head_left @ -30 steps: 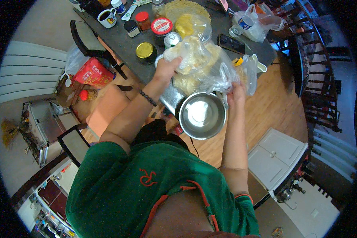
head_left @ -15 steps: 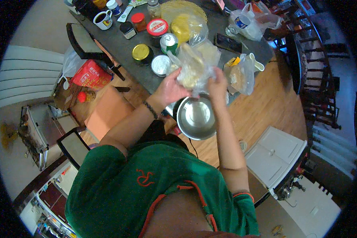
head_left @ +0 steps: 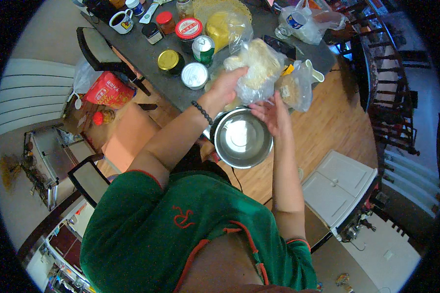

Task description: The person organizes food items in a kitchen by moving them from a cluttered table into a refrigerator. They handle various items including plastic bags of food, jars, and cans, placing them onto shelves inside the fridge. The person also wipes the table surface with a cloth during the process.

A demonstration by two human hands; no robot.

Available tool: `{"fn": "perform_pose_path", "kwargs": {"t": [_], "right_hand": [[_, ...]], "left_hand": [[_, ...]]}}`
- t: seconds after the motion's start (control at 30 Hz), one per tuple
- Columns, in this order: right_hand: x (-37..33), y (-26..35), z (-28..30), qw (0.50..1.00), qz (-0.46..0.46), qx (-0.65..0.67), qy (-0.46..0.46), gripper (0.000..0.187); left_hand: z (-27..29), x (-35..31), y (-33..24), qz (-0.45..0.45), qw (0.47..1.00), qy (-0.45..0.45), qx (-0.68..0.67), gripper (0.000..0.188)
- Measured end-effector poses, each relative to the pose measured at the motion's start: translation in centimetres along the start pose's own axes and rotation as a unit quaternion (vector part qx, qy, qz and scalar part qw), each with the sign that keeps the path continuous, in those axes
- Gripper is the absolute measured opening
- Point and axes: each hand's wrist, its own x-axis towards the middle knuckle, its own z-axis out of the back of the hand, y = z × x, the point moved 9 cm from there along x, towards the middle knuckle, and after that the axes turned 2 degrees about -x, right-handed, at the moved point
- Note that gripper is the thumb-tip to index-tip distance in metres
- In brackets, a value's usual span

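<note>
A clear plastic bag [head_left: 260, 66] with pale, off-white contents is held over the table's near edge. My left hand [head_left: 226, 87] grips its left side, thumb on top. By the bag's lower right edge, my right hand [head_left: 271, 116] has its fingers spread; whether they touch the plastic I cannot tell. Just below both hands is a shiny steel bowl [head_left: 243, 139] with only reflections showing inside. Left of the bag stand a silver-lidded can [head_left: 194, 76], a green and silver can [head_left: 203, 50] and a gold-lidded jar [head_left: 170, 61].
Farther back are a red-lidded jar [head_left: 188, 29], a bag with yellow contents [head_left: 219, 28] and a mug [head_left: 121, 22]. Right of my hands lies another clear bag [head_left: 296, 90] beside a pale-handled utensil [head_left: 318, 74]. A chair [head_left: 100, 49] stands at the table's left side.
The bag has moved right and turned, so its pale contents show more. My left hand went with it. My right hand came off the bag's right side and spread its fingers lower down.
</note>
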Motion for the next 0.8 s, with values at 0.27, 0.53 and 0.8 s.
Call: {"fn": "perform_pose_path", "kwargs": {"t": [0.27,0.53,0.8], "right_hand": [[5.5,-2.0,-3.7,0.971,-0.034,-0.047,0.234,0.040],[9.3,-0.3,-3.0,0.959,0.036,-0.271,0.080,0.028],[8.0,3.3,-1.8,0.994,0.092,0.007,0.056,0.018]], "left_hand": [[-2.7,-5.5,2.4,0.008,0.703,0.157,0.693,0.033],[-4.2,-8.0,1.0,-0.101,0.735,0.176,0.647,0.037],[4.0,-14.6,-2.2,-0.012,0.942,-0.002,0.337,0.034]]}}
